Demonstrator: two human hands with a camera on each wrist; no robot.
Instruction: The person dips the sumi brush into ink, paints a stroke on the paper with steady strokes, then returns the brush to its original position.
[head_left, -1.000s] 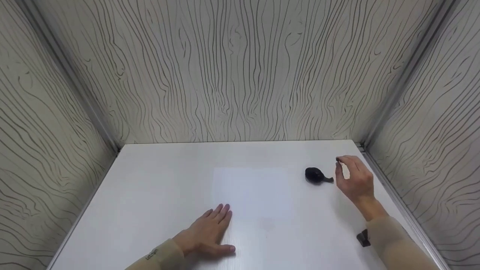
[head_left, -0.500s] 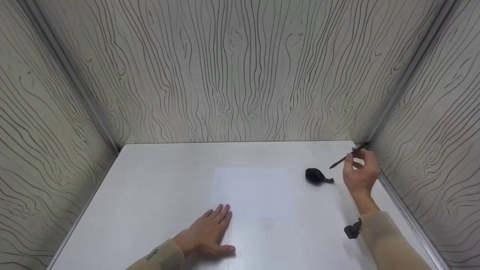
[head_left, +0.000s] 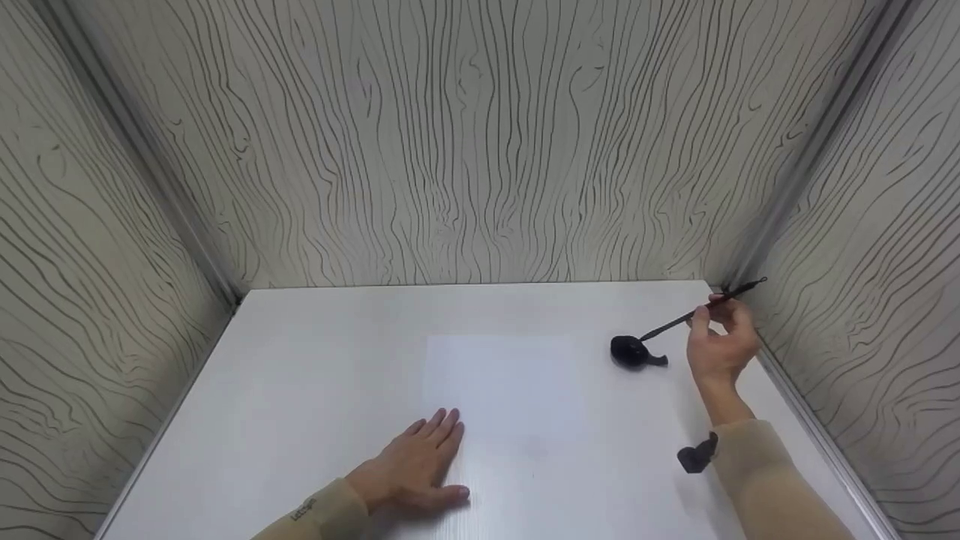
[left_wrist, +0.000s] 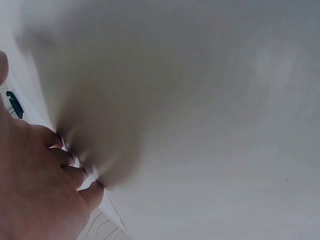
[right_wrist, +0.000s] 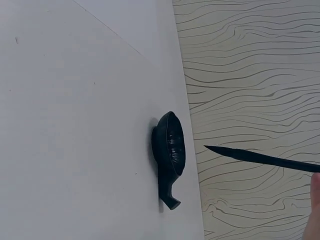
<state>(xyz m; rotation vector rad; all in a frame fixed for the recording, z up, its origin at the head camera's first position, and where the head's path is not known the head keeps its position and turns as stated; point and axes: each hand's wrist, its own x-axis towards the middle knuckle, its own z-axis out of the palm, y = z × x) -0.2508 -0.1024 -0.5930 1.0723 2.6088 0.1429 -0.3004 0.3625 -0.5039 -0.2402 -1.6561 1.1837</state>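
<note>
My right hand (head_left: 721, 345) pinches a thin dark calligraphy brush (head_left: 670, 325) with a small loop at its upper end. The brush slants down to the left, its pointed tip overlapping the black ink dish (head_left: 628, 352) in the head view. Seen from the right wrist, the brush tip (right_wrist: 220, 150) is apart from the dish (right_wrist: 170, 145), above its hollow. The dish has a short curved handle. Palm down, my left hand (head_left: 416, 461) lies flat with its fingertips at the lower left corner of a white sheet of paper (head_left: 502, 382).
A white table (head_left: 322, 352) carries everything. Wood-grain patterned panels (head_left: 480, 150) rise at the back and both sides. A small black device (head_left: 697, 454) sits at the right sleeve's cuff.
The right hand has shifted slightly right and turned, bringing the brush into full view and its tip left over the ink dish. The left hand has stayed in place.
</note>
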